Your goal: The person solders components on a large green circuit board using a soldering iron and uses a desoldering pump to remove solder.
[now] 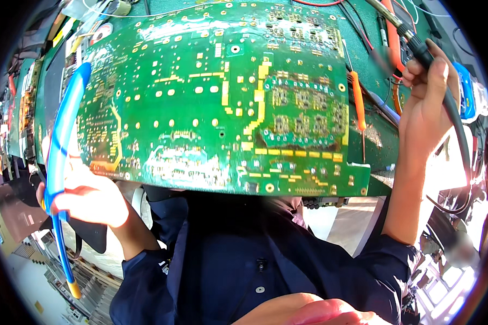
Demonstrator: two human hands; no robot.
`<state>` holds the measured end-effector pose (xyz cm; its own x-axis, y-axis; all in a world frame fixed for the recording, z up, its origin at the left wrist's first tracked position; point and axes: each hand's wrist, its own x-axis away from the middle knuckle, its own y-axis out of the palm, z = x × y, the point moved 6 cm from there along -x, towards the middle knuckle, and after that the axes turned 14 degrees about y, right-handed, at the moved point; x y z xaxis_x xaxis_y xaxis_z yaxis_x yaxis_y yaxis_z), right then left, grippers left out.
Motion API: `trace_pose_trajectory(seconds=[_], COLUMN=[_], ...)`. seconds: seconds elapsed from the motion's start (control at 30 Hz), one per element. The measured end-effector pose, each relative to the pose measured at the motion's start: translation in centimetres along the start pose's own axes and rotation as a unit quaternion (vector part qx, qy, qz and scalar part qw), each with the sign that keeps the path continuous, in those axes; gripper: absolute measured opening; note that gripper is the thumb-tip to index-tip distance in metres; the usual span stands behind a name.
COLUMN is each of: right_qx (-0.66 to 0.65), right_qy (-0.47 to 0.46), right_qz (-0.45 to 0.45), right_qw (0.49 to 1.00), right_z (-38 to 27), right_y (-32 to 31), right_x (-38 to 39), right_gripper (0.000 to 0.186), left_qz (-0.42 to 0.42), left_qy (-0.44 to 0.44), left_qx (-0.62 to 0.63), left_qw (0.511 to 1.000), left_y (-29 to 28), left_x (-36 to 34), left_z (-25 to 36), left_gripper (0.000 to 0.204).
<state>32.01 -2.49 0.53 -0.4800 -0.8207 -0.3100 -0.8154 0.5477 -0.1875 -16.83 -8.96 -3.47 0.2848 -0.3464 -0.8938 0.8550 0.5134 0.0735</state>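
A large green circuit board with many gold pads lies in front of me, its near edge above my lap. My left hand is beside the board's near left corner, closed round a long blue tool. That tool is wide at its upper end and thin lower down, with a yellow tip; its exact kind is unclear. Off the board's right side, my right hand is wrapped round the black handle of a soldering iron. Its metal end points up and left, away from the board, and its cable hangs past my wrist.
An orange-handled screwdriver lies along the board's right edge on the green mat. Further back are a red-orange handled tool and loose wires. A blue and clear container stands right of my hand. Top left holds a small spool.
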Motion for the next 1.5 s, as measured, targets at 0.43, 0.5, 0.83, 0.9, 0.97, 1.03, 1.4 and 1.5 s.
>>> trace_pose_trajectory(seconds=[0.43,0.5,0.83,0.9,0.97,1.03,1.4,1.5], right_qx=[0.030,0.066,-0.015,-0.033,-0.055,-0.063,-0.274,-0.298], right_qy=[-0.017,-0.079,-0.174,-0.168,-0.172,-0.155,-0.045,-0.076], right_qz=[-0.003,0.023,-0.139,-0.164,-0.196,-0.187,-0.489,-0.522], right_qw=[0.999,0.994,0.975,0.971,0.964,0.968,0.827,0.795], right_z=[-1.1,-2.2,-9.4,-10.3,-11.2,-11.6,-11.4,-11.6], right_y=[-1.4,-1.6,-0.8,-0.9,-0.8,-0.6,3.4,3.8], right_x=[0.2,1.2,5.4,6.2,6.8,7.4,13.9,14.8], right_gripper=[0.077,0.082,0.095,0.089,0.080,0.074,0.112,0.115], left_qz=[0.117,0.053,0.040,0.014,-0.042,-0.178,-0.548,-0.556], left_qy=[-0.023,0.072,0.133,0.100,-0.003,0.081,0.181,0.186], left_qx=[0.017,-0.061,-0.004,-0.011,-0.171,-0.278,-0.221,-0.239], left_qw=[0.993,0.994,0.990,0.995,0.984,0.940,0.786,0.774], left_y=[1.1,1.1,-7.3,-7.5,-7.0,-3.7,10.2,11.7], left_x=[-1.9,-3.9,-12.0,-12.5,-12.0,-11.2,-1.9,-1.3], left_z=[-0.2,1.7,8.1,8.6,8.6,9.7,16.0,16.8], left_gripper=[0.050,0.039,0.029,0.032,0.023,0.016,0.019,0.019])
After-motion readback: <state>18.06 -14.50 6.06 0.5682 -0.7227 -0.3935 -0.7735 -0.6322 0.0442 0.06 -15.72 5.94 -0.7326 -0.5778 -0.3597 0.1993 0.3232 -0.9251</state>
